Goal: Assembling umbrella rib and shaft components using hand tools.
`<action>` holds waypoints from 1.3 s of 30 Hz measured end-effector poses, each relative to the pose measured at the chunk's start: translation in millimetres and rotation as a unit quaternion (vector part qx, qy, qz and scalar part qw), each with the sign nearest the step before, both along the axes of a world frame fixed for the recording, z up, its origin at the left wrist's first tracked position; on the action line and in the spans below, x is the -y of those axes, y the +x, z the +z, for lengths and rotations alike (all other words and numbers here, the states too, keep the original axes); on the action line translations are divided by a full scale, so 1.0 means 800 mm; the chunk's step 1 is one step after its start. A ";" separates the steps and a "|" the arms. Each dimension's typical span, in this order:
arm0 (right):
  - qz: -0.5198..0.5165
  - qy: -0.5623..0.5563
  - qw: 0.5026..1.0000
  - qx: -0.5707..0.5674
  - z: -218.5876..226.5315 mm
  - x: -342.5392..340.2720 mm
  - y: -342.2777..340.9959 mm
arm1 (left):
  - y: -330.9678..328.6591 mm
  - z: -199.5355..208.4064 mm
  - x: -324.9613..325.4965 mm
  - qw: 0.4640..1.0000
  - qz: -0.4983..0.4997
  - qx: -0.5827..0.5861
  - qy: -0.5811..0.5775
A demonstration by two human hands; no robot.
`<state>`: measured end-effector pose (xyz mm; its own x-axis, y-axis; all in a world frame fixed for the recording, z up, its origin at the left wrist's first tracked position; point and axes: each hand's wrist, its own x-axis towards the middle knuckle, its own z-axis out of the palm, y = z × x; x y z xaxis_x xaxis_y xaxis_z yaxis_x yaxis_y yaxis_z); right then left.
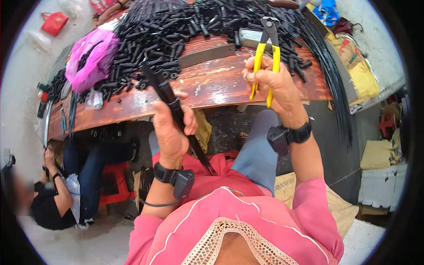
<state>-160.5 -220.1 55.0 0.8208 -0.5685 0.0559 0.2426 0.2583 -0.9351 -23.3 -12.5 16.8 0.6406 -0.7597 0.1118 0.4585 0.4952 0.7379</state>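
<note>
My left hand (170,130) is closed around a bundle of long, thin black strips (201,155). Its upper end, with a black tube-like part, points toward the table, and its lower end hangs over my lap. In my right hand (278,84) is a pair of cutting pliers (276,53) with yellow handles. Their dark jaws point up and the handles are spread apart between my fingers. Both hands are raised near the table's front edge, apart from each other. Behind them lies a big heap of short black tube-like parts (150,48).
The reddish wooden table (216,81) carries a grey metal bar (207,56), a pink plastic bag (90,59) and long black strips (331,75) hanging over its right side. At left, another person (57,194) sits by a red stool (115,183). Yellow sacks (360,73) lie at right.
</note>
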 end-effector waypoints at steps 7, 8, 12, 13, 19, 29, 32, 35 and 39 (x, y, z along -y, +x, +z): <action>0.058 -0.007 0.996 0.071 0.001 -0.105 0.048 | -0.007 0.014 -0.013 0.996 0.033 0.066 0.056; 0.056 -0.036 0.996 0.067 0.003 -0.114 0.050 | -0.007 0.014 -0.016 0.992 0.031 0.094 0.072; 0.053 -0.122 0.989 0.068 0.011 -0.125 0.052 | -0.005 0.013 -0.021 0.994 0.032 0.086 0.063; 0.051 -0.122 0.989 0.071 0.011 -0.123 0.052 | -0.005 0.013 -0.021 0.997 0.026 0.063 0.041; 0.092 -0.239 0.966 0.038 0.033 -0.108 0.046 | -0.007 0.019 -0.017 0.999 -0.006 0.044 0.013; 0.019 -0.173 0.978 0.111 0.026 -0.131 0.060 | -0.009 0.015 -0.012 0.999 -0.023 0.028 -0.031; -0.031 -0.147 0.981 0.120 0.019 -0.144 0.066 | -0.010 0.021 -0.011 0.999 -0.023 0.024 -0.011; -0.050 -0.140 0.981 0.123 0.013 -0.151 0.070 | -0.011 0.025 -0.010 1.000 -0.006 0.011 0.014; -0.065 -0.138 0.982 0.111 0.010 -0.158 0.071 | -0.012 0.027 -0.012 1.000 0.003 0.002 0.015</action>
<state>-103.6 -94.1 63.2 0.6923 -0.6061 0.3916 0.4626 -0.0437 -0.8855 -32.8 -3.1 38.6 0.6440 -0.7594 0.0922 0.4525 0.4754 0.7545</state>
